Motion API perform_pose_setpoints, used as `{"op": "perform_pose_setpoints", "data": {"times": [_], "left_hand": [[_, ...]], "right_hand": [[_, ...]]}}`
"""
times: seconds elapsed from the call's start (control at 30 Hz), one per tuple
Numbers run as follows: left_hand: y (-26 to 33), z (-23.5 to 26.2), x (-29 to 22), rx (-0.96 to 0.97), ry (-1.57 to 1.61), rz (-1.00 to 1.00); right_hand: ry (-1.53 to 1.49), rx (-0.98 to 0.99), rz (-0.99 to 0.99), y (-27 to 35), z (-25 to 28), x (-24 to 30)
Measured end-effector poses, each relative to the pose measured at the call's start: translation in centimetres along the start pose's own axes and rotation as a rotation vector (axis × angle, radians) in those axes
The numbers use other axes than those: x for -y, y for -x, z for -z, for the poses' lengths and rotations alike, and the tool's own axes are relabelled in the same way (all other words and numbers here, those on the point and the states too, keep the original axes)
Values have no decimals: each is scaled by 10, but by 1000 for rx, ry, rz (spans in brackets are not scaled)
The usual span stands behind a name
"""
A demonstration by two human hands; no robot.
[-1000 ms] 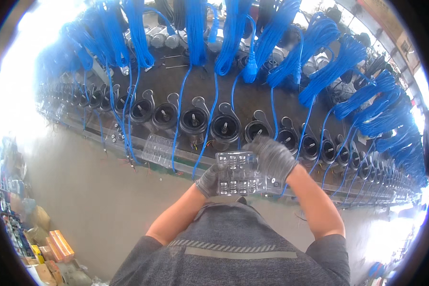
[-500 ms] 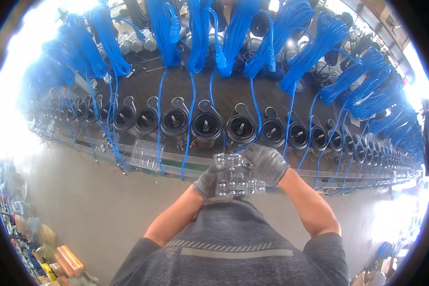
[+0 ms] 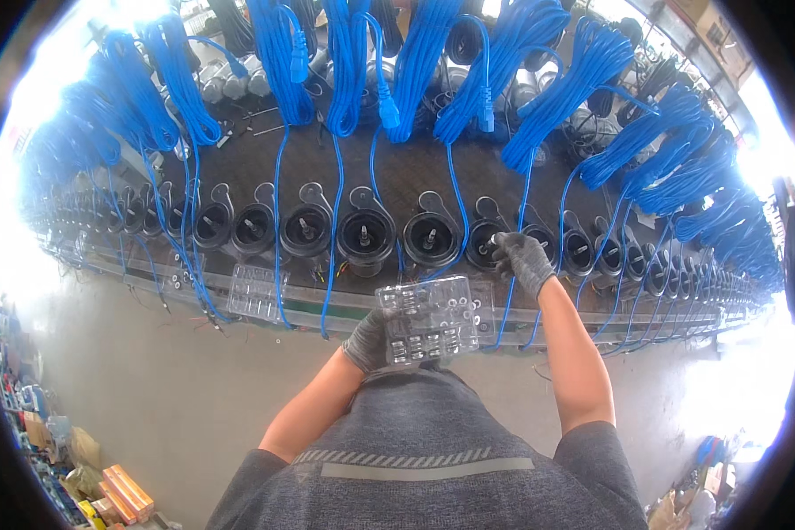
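My left hand (image 3: 368,342), in a grey glove, grips the left side of a transparent plastic tray (image 3: 435,318). Shiny metal pieces (image 3: 424,344) lie in the tray's lower and left pockets, and small rings (image 3: 462,303) in its right part. My right hand (image 3: 525,262), also gloved, reaches out over a black round motor housing (image 3: 483,250) with a short shaft in its middle. The fingertips are pinched together close to that shaft; whatever is between them is too small to make out. More such housings (image 3: 365,237) stand in a row to both sides.
Coiled blue cables (image 3: 415,71) hang above the bench (image 3: 265,168), their single strands running down between the housings. A second transparent tray (image 3: 256,291) lies at the bench edge on the left. Boxes (image 3: 125,495) stand on the floor at lower left.
My right hand has left the tray and moved up and right to a housing. My left hand still holds the tray, which now shows more fully. The view has shifted slightly.
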State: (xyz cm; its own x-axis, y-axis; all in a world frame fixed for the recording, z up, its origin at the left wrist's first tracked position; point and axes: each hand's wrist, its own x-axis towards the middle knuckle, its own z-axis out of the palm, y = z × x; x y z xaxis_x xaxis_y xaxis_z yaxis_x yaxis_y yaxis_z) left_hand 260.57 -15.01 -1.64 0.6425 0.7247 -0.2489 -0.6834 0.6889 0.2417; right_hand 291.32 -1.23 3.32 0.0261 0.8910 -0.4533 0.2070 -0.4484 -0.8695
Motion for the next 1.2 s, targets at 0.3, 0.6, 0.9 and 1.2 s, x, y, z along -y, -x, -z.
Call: {"op": "perform_pose_setpoints", "data": {"times": [0.3,0.6,0.9,1.2], "left_hand": [[2,-2,-1,2,0,-27],[1,-23,-5,91,-27,1],[-15,-25,1,89,-64,56],[-15,-41,7,86,-147,39]], "right_hand": [[184,108,-40,-16,4,2],[1220,101,428,-28,-10,27],[1657,174,458,-49,-28,23],[1631,138,272,-31,-35,40]]}}
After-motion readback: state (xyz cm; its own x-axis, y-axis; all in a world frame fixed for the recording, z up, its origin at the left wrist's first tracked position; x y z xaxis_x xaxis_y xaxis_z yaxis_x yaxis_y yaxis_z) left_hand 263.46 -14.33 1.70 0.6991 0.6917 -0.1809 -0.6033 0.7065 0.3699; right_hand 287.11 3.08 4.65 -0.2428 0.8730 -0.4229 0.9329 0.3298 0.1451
